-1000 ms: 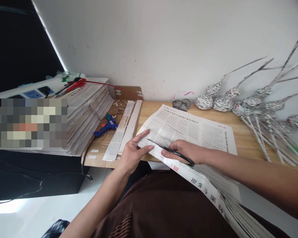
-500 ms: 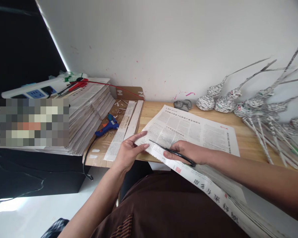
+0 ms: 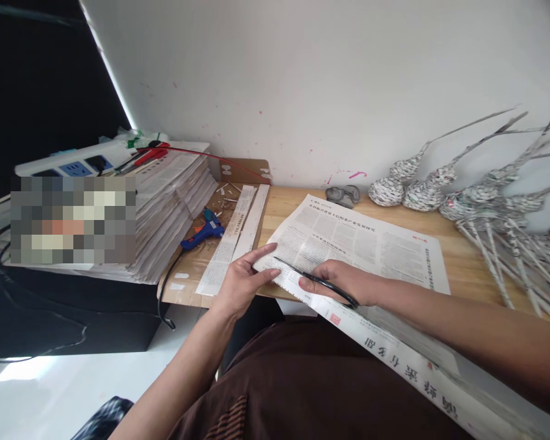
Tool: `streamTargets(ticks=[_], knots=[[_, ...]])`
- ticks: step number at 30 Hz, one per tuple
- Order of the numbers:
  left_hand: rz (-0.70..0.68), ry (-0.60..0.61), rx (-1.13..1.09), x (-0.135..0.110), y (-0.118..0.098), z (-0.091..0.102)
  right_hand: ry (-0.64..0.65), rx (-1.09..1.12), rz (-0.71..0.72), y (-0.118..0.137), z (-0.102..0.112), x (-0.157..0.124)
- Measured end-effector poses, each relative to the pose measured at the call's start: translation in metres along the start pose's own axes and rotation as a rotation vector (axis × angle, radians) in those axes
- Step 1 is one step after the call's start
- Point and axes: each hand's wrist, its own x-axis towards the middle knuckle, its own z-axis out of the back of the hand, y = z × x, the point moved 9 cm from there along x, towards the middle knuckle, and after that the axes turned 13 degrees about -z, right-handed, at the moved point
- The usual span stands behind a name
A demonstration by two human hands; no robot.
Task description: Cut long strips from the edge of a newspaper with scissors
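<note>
A printed newspaper sheet (image 3: 352,232) lies over the front of the wooden table, its near part hanging past the edge toward my lap. My left hand (image 3: 245,278) grips the sheet's left end between thumb and fingers. In my right hand (image 3: 337,281) is a pair of black-handled scissors (image 3: 330,287), the blades pointing left toward my left thumb. The blades lie in a cut along the sheet, and a long strip (image 3: 380,348) with large characters hangs on the near side of it. The strip still joins the sheet at the left end.
Tall newspaper stacks (image 3: 165,208) stand at left, with a power strip (image 3: 73,165) on top. A blue glue gun (image 3: 204,232) and paper strips (image 3: 229,244) lie on cardboard. Woven paper gourds (image 3: 387,190) and a grey object (image 3: 343,196) sit along the wall.
The scissors have edged slightly left along the newspaper, their tips nearer my left thumb. My left hand keeps its hold. The whole view has shifted a little.
</note>
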Motion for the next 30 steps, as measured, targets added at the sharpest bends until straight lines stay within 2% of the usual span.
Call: streamTargets(ticks=[4, 11, 17, 30], knots=[[0.004, -0.001, -0.018, 0.0, 0.0, 0.0, -0.028, -0.018, 0.009, -0.001, 0.0, 0.0], [0.008, 0.011, -0.029, -0.003, -0.001, -0.003, 0.078, 0.05, -0.059, 0.002, -0.001, 0.003], [-0.007, 0.018, -0.012, -0.003, -0.004, 0.001, 0.075, 0.028, -0.021, 0.011, 0.0, 0.007], [0.068, 0.001, -0.06, -0.006, 0.006, 0.0, 0.008, -0.058, 0.015, 0.007, -0.002, 0.01]])
